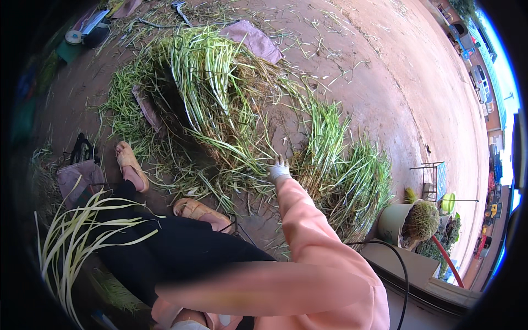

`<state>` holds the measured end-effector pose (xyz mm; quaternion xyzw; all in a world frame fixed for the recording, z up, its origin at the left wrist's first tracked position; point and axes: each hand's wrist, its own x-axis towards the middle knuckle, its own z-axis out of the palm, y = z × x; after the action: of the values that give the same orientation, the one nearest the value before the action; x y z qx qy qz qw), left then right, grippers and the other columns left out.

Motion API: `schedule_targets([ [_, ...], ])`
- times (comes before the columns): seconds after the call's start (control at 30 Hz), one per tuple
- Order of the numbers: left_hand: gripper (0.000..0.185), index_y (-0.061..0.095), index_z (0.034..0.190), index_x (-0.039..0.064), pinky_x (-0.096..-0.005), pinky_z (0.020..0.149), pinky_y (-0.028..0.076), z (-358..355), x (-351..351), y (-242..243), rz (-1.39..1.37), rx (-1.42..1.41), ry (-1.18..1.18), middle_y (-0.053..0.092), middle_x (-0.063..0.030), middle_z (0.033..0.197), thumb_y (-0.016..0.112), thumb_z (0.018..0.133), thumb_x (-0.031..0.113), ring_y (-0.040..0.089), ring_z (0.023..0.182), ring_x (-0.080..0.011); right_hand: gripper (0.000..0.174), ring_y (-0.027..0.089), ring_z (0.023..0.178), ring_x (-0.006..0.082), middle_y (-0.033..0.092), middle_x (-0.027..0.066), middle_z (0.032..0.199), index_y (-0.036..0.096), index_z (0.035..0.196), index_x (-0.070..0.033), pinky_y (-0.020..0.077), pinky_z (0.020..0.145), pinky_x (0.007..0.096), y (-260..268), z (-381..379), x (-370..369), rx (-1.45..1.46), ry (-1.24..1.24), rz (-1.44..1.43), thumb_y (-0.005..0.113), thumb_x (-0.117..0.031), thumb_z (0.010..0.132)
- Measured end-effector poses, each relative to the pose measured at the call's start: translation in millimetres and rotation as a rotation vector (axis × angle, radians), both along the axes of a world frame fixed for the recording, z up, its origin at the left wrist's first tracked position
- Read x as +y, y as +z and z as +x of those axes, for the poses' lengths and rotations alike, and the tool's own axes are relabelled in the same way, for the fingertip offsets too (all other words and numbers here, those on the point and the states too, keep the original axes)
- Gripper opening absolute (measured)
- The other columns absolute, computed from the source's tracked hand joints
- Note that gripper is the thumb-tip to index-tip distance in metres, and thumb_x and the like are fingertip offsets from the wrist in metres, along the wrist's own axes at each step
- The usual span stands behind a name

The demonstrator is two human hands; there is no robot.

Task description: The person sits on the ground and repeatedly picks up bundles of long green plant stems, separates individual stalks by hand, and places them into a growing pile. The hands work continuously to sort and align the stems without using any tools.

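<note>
My right hand, in a whitish glove below a pink sleeve, reaches to the lower edge of a large heap of long green-and-white leafy stalks. Its fingers look apart, close to some thin loose stems. Brown roots show along the heap's lower side. Right of the hand lie two smaller bunches, one green bunch and a darker one. Only the wrist and glove edge of my left hand appear at the bottom rim; its fingers are hidden. Pale yellowish leaves hang over my dark trousers; what holds them is out of sight.
Purplish cloth lies beyond the heap. Near my sandalled feet sits a purplish bag. To the right stand a pale planter and a small metal-framed stand. A black cable curves beside my arm. Loose stalks litter the ground.
</note>
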<state>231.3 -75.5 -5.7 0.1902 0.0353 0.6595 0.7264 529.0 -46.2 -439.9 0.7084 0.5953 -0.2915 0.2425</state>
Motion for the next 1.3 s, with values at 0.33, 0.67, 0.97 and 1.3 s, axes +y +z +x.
schedule_targets([
  [0.33,0.032,0.036,0.08,0.007,-0.0314,0.051,0.041,3,11,-3,0.014,-0.031,0.022,0.035,-0.0026,0.051,0.028,0.09,0.036,0.036,0.042,-0.0135,0.056,0.025,0.124,0.0253,0.026,0.0067,0.135,0.031,0.129,-0.022,0.0202,0.1,0.0441,15,93,-130,-0.258,-0.421,-0.096,0.049,-0.025,0.076],
  [0.67,0.037,0.033,0.075,0.008,-0.0299,0.043,0.041,-7,33,-7,0.055,-0.072,0.092,0.032,-0.0024,0.049,0.024,0.091,0.041,0.033,0.036,-0.0143,0.059,0.038,0.111,0.0354,0.037,0.024,0.121,0.045,0.118,-0.011,0.0327,0.094,0.0346,76,207,-121,0.04,-1.03,0.976,0.064,-0.015,0.063],
  [0.97,0.029,0.039,0.077,0.009,-0.0163,0.024,0.02,-25,74,-103,-0.315,0.255,0.14,0.035,0.0016,0.052,0.033,0.091,0.035,0.023,0.03,-0.004,0.038,0.04,0.112,0.0324,0.043,0.0146,0.119,0.053,0.109,-0.016,0.0356,0.088,0.0438,135,20,14,0.057,-0.201,0.303,0.054,-0.027,0.072],
  [1.3,0.027,0.054,0.088,0.007,-0.0206,0.027,0.018,-39,73,-210,-0.454,0.023,0.024,0.038,0.0022,0.046,0.042,0.088,0.031,0.023,0.029,-0.0064,0.071,0.034,0.113,0.0331,0.035,0.017,0.124,0.029,0.128,-0.011,0.0293,0.093,0.0439,165,-168,141,0.401,-0.057,1.15,0.062,-0.031,0.068],
])
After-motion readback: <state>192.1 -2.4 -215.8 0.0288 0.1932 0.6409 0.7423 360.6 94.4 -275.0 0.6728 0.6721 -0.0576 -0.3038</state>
